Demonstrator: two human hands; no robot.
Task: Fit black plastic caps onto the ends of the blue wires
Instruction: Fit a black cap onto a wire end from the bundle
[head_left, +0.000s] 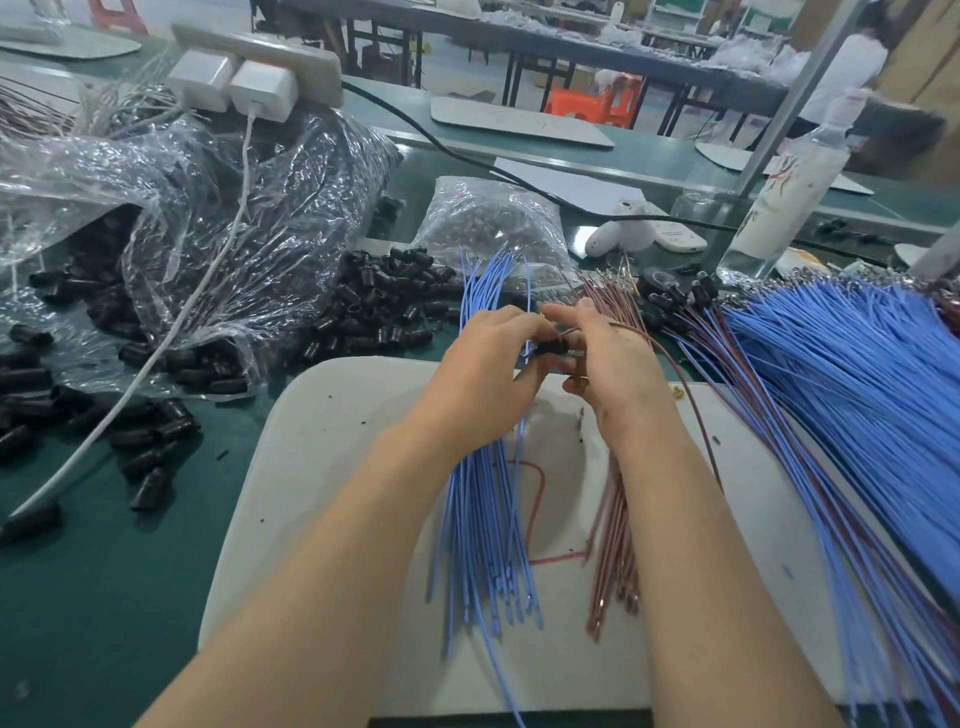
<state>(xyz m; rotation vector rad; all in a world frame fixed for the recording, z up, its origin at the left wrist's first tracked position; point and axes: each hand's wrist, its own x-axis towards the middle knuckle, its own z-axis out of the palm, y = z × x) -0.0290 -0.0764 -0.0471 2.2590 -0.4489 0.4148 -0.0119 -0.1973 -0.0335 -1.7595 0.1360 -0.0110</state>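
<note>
Now left hand (488, 374) grips the blue wires (480, 519), black cap (544, 347) pinched at its fingertips, prob. to steady it. Right hand (610, 364) clutches brown wires (618, 545), fingertips at cap. Spare caps (374, 306) lie just beyond left hand.

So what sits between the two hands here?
In the head view, a black cap, pinched in the left hand; the right hand pinches a brown wire right beside it.

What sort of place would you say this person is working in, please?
Most likely a factory assembly floor: black plastic caps spill from a clear bag, blue wires lie in a big pile, and long workbenches stand behind.
</note>
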